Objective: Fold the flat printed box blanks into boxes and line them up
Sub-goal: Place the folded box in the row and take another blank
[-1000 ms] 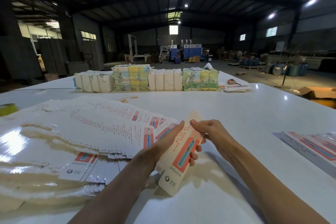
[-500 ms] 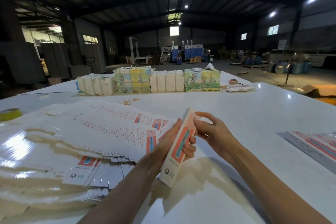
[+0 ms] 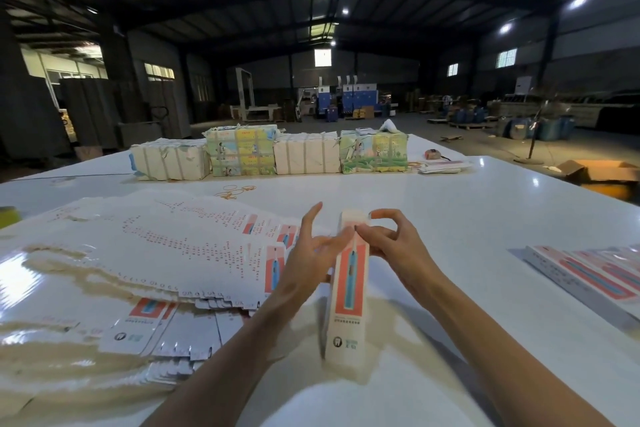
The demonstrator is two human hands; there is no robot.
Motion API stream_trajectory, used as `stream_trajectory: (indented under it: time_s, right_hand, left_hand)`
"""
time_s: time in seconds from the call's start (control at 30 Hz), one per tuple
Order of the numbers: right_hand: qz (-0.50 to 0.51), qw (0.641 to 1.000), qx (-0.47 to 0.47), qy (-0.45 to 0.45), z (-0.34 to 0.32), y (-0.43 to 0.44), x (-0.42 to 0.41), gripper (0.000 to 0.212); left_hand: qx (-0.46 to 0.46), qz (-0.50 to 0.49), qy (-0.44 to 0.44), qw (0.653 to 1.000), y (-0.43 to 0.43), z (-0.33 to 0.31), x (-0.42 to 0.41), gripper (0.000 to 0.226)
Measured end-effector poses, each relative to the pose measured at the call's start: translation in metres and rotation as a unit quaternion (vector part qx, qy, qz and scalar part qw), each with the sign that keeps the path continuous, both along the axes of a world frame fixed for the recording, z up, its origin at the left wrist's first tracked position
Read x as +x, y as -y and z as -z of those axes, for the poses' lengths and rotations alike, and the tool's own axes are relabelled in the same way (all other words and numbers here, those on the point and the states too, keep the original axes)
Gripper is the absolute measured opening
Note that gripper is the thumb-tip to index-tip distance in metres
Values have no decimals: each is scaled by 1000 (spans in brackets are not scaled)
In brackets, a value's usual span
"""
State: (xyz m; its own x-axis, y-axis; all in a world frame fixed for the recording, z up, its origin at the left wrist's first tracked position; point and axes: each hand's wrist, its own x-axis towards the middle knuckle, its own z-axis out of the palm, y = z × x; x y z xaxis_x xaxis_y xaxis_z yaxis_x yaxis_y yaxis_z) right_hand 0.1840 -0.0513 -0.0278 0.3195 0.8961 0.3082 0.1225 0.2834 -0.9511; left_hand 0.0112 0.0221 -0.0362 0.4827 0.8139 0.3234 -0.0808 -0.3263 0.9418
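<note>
A wide white tabletop point(image 3: 450, 211) is seen in a big dark hall. On its left side, a large heap of flat printed box blanks point(image 3: 156, 253) is spread out like a fan. At the far edge, four tied bundles point(image 3: 270, 152) are set side by side in a row. On the right side, folded boxes point(image 3: 588, 274) are laid next to each other in a line. Near the middle, one long folded box point(image 3: 348, 291) is held almost upright, with its lower end close to the tabletop. Its top end is pinched by the thumb and fingers of the right hand point(image 3: 391, 246). Its left side, near the top, is touched by the left hand point(image 3: 308, 260), whose fingers are spread and mostly straight, with one finger lifted. A few rubber bands point(image 3: 235, 191) are left between the heap and the bundles.
</note>
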Motion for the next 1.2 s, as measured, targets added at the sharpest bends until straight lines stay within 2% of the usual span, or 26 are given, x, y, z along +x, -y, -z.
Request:
stream_trajectory:
  time_s: [0.07,0.1,0.27,0.47,0.53,0.63,0.73,0.87,0.9,1.03,1.13,1.2]
  right_hand:
    - [0,1000,6,26,1,0,-3,47]
    - [2,999,9,31,2,-1,-4,46]
    - [-6,999,37,24,4,-2,-9,35]
    - [7,998,56,21,0,1,-11,35]
    - [19,998,54,29,0,2,-11,34]
    - [44,997,39,54,1,1,-12,22]
    - [46,997,32,54,0,2,-11,14]
    - [18,998,33,49,1,3,-11,12]
    - [14,998,26,59,1,3,-12,13]
    - [-1,996,14,86,3,3,-15,20]
    - [0,1000,14,15,-1,3,-13,28]
    - [15,999,11,-39,-3,1,-8,24]
  left_hand:
    - [43,3,-51,998,2,-2,-1,97]
    - [53,6,-66,996,4,-3,-2,100]
    - [43,-5,-41,998,6,-4,-3,71]
    - [25,-1,-2,1000,7,-6,-3,57]
    - [35,-1,-12,999,8,-6,-2,52]
    - [50,0,-44,998,11,-6,-2,49]
    - [66,10,-66,996,11,-5,-1,55]
    - [84,18,-106,991,14,0,8,92]
    - [90,16,-112,989,14,3,9,94]
    - [67,9,-102,993,10,9,4,80]
    - [50,29,-110,992,12,7,2,81]
    - [57,39,-124,990,16,5,1,83]
